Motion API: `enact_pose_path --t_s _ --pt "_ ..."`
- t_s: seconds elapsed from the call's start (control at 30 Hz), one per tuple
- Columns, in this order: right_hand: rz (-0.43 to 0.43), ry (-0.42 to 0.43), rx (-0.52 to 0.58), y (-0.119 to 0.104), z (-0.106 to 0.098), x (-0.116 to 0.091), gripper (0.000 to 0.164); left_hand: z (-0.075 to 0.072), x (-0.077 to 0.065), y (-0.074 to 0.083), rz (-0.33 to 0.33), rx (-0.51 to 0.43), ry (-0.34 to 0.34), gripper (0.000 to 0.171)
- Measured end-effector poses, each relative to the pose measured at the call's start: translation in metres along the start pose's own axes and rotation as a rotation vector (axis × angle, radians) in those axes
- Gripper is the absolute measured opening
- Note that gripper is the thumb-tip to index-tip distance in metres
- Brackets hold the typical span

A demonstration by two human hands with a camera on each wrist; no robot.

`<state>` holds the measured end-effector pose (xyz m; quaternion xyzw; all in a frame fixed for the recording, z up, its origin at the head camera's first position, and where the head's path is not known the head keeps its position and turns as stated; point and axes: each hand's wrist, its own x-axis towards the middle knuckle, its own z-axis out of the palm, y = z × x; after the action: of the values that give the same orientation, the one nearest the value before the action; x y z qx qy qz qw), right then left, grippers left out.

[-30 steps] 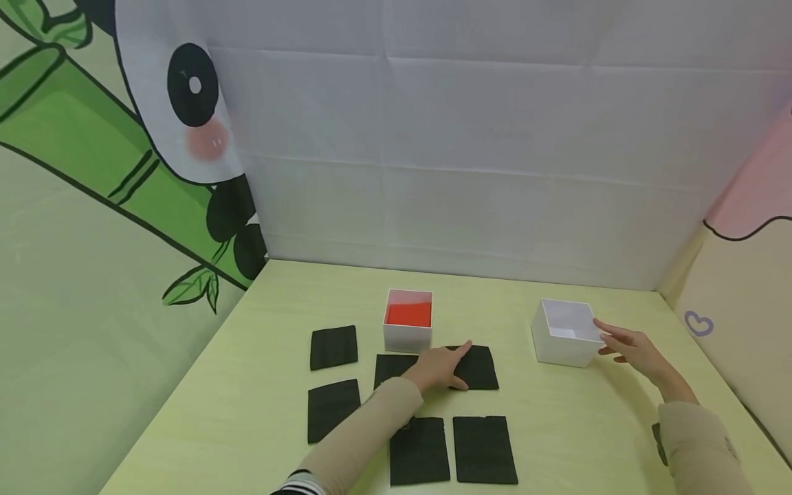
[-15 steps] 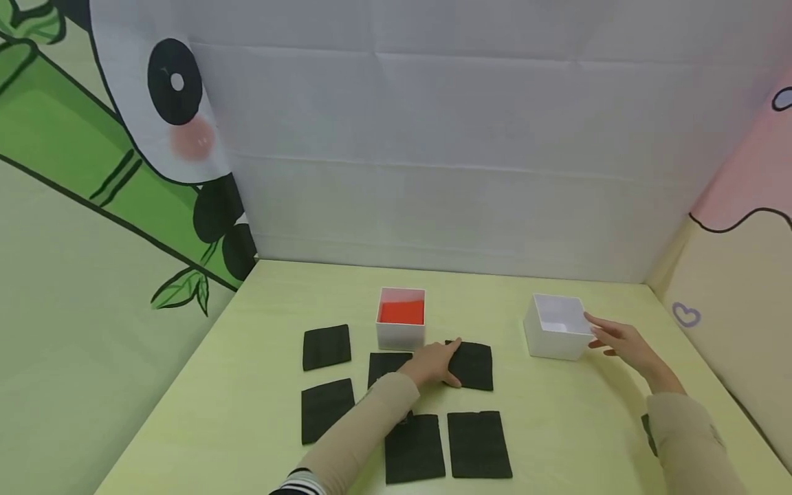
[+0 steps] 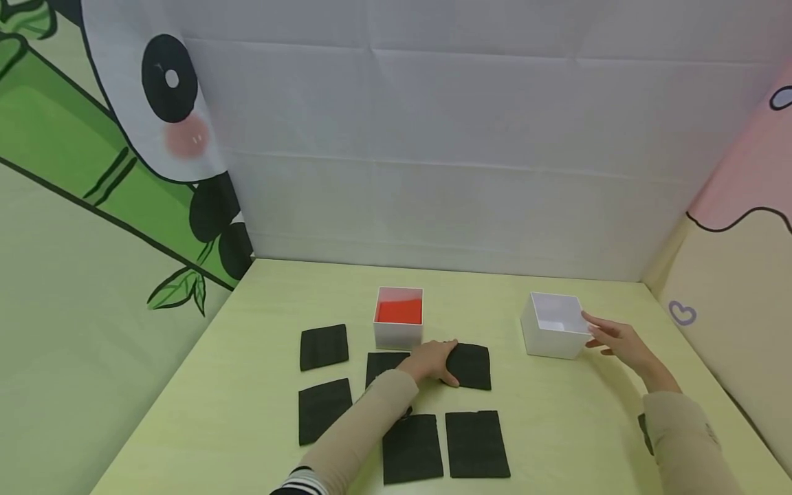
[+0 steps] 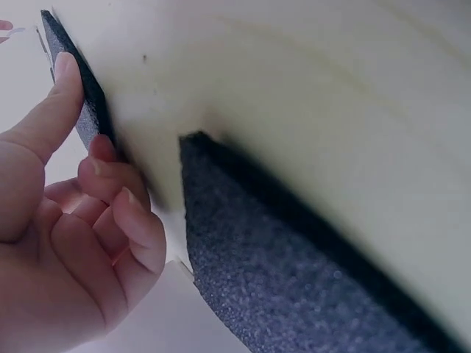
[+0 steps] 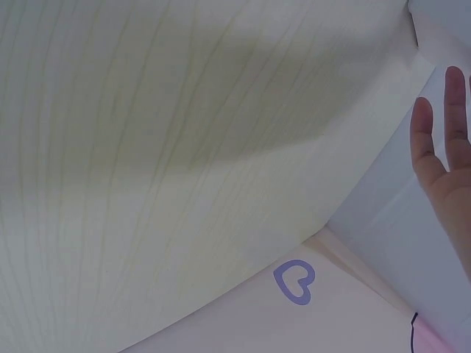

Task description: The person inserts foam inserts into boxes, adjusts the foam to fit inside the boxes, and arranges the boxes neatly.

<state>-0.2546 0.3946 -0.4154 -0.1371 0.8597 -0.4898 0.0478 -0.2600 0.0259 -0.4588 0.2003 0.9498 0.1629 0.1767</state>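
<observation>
In the head view my left hand [image 3: 430, 361] reaches across to a black foam square [image 3: 470, 366]. Its thumb and index finger sit at the square's left edge, and the left wrist view shows them pinching the foam [image 4: 87, 103] with the other fingers curled in. Farther right, my right hand [image 3: 626, 346] is beside a white box [image 3: 553, 342] with an open top, fingertips right at its right wall. The fingers [image 5: 422, 143] in the right wrist view look loosely straight. Another white box [image 3: 399, 335], holding a red piece [image 3: 399, 311], stands behind the left hand.
More black foam pieces lie flat on the pale table [image 3: 204, 426]: one at the back left [image 3: 324, 346], one below it [image 3: 323, 410], two in front [image 3: 412, 449] [image 3: 477, 444]. Another [image 3: 385, 364] is partly under the left forearm. White cloth [image 3: 433, 172] hangs behind.
The head view has shifted slightly. My left hand's index finger has drawn back a little toward the foam square's left edge; the boxes and foam pieces stay put.
</observation>
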Motion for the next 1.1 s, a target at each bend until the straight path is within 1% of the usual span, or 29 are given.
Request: enact_pose_path --t_s 0.13,0.27,0.43,0.63,0.7,0.8,1.0,1.1 --pt "0.007 0.002 -0.008 0.0 -0.001 0.001 0.04 -0.001 -0.001 0.001 0.018 0.013 0.042 0.077" --pt "0.003 0.0 -0.01 -0.001 -0.002 0.001 0.039 -0.002 -0.002 0.004 0.01 0.051 0.086 0.074" --pt "0.006 -0.002 -0.005 -0.001 -0.003 0.001 0.039 -0.003 -0.004 0.007 0.011 0.053 0.116 0.073" --pt "0.019 -0.005 -0.014 -0.001 -0.004 0.001 0.042 -0.001 -0.001 0.007 0.028 0.029 0.086 0.07" --pt "0.025 -0.003 -0.014 0.0 -0.004 0.002 0.042 -0.001 -0.001 0.007 0.044 0.022 0.083 0.068" --pt "0.02 -0.007 -0.008 -0.001 -0.004 0.003 0.041 -0.002 -0.002 0.009 0.061 0.009 0.104 0.065" --pt "0.021 -0.009 0.003 -0.002 -0.005 0.005 0.042 -0.005 -0.005 0.014 0.057 -0.042 0.163 0.063" --pt "0.025 -0.006 -0.002 -0.001 -0.006 0.006 0.043 -0.006 -0.005 0.016 0.062 -0.039 0.187 0.063"
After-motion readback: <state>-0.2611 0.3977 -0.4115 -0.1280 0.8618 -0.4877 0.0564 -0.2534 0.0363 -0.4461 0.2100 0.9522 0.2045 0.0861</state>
